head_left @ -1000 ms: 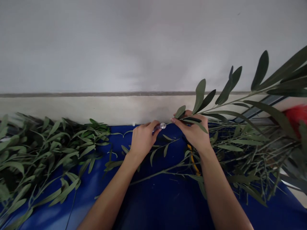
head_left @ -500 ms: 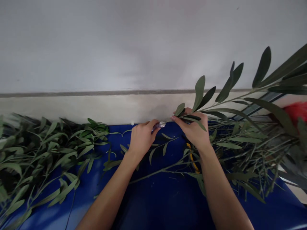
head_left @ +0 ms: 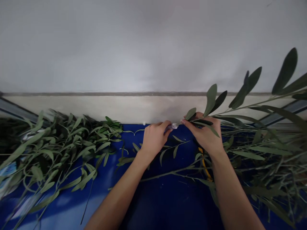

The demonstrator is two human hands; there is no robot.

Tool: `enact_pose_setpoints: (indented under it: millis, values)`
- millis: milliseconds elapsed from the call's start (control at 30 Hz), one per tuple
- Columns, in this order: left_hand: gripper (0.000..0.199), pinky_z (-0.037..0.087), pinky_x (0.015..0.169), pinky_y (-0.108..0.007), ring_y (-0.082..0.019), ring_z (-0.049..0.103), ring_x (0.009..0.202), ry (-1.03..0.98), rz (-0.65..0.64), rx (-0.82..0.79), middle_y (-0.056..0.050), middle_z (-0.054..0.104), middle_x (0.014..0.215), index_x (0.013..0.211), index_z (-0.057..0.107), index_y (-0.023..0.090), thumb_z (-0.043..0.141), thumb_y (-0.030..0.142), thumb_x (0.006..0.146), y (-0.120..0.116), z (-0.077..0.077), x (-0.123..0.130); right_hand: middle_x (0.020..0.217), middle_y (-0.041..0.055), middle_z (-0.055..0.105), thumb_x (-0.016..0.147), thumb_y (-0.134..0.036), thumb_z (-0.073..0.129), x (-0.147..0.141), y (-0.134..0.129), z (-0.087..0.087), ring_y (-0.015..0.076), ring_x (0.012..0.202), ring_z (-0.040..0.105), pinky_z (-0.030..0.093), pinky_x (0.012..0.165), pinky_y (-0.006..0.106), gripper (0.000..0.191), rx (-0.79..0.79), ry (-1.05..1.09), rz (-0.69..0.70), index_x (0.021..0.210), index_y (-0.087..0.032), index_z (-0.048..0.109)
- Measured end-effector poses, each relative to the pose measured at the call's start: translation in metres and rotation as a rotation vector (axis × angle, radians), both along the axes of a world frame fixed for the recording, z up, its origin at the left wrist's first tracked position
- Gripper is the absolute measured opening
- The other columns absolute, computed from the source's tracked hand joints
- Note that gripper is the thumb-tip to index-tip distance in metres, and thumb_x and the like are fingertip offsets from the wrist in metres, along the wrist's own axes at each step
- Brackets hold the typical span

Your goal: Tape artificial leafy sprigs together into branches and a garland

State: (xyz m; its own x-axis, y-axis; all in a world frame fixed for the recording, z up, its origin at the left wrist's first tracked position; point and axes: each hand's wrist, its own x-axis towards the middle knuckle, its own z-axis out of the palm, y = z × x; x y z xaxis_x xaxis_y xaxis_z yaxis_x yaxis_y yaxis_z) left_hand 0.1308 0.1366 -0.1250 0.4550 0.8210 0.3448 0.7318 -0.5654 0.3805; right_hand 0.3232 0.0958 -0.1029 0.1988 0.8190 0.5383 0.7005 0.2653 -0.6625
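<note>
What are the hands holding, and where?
The left hand pinches a small translucent lilac object by its left end; the right hand grips a leafy branch by its stem.

Left hand (head_left: pixel 154 139) pinching small translucent piece (head_left: pixel 174 126) (exact kind too small to tell), right hand (head_left: pixel 203 137) gripping olive branch (head_left: pixel 211 100) just beside it. Yellow strip (head_left: pixel 203 164) under right wrist. Leafy branch piles (head_left: pixel 72 143) both sides on blue tabletop (head_left: pixel 168 204), against white wall (head_left: pixel 144 48).

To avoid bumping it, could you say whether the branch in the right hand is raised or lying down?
Raised: the right hand grips the branch, whose leaves stand clear before the wall.
</note>
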Motion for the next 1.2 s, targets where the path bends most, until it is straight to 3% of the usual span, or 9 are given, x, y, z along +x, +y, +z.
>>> enact_pose_setpoints:
  millis: [233, 467, 567, 800, 1200]
  values:
    - [0.017, 0.056, 0.073, -0.033, -0.025, 0.076, 0.079, -0.191, -0.012, -0.076, -0.004, 0.081, 0.089, 0.104, 0.074, 0.024, 0.077, 0.022, 0.087, 0.009, -0.008, -0.001, 0.087, 0.004, 0.081, 0.084, -0.029, 0.078, 0.008, -0.003, 0.003, 0.0259, 0.084, 0.077, 0.056, 0.08, 0.038, 0.008, 0.025, 0.117, -0.077, 0.086, -0.022, 0.078]
    - [0.012, 0.063, 0.073, -0.03, -0.023, 0.079, 0.078, -0.502, 0.016, -0.232, -0.004, 0.081, 0.082, 0.096, 0.074, 0.02, 0.076, 0.022, 0.085, 0.029, -0.033, 0.0, 0.084, 0.0043, 0.08, 0.082, -0.028, 0.08, 0.009, -0.003, 0.007, 0.026, 0.082, 0.076, 0.058, 0.072, 0.037, 0.008, 0.034, 0.361, -0.04, 0.077, -0.022, 0.078]
    - [0.006, 0.064, 0.075, -0.031, -0.025, 0.08, 0.083, -0.577, 0.026, -0.27, -0.005, 0.082, 0.088, 0.09, 0.076, 0.019, 0.075, 0.023, 0.085, 0.034, -0.043, 0.001, 0.079, 0.0039, 0.078, 0.08, -0.029, 0.082, 0.012, -0.001, 0.005, 0.0249, 0.074, 0.075, 0.059, 0.068, 0.036, 0.008, 0.036, 0.476, -0.016, 0.079, -0.021, 0.078]
    - [0.014, 0.065, 0.078, -0.037, -0.029, 0.08, 0.086, -0.664, 0.065, -0.325, -0.005, 0.083, 0.094, 0.094, 0.081, 0.017, 0.073, 0.026, 0.085, 0.043, -0.061, 0.0, 0.074, 0.0029, 0.076, 0.073, -0.029, 0.088, 0.018, 0.007, -0.004, 0.0224, 0.07, 0.075, 0.063, 0.064, 0.034, 0.017, 0.069, 0.777, 0.057, 0.084, -0.02, 0.078]
    - [0.015, 0.064, 0.09, -0.045, -0.029, 0.079, 0.092, -0.751, 0.099, -0.305, -0.005, 0.083, 0.101, 0.097, 0.081, 0.02, 0.074, 0.022, 0.084, 0.048, -0.062, 0.002, 0.072, 0.0022, 0.075, 0.069, -0.032, 0.089, 0.015, 0.004, 0.004, 0.0212, 0.07, 0.075, 0.063, 0.063, 0.032, 0.022, 0.053, 0.869, 0.023, 0.081, -0.02, 0.075]
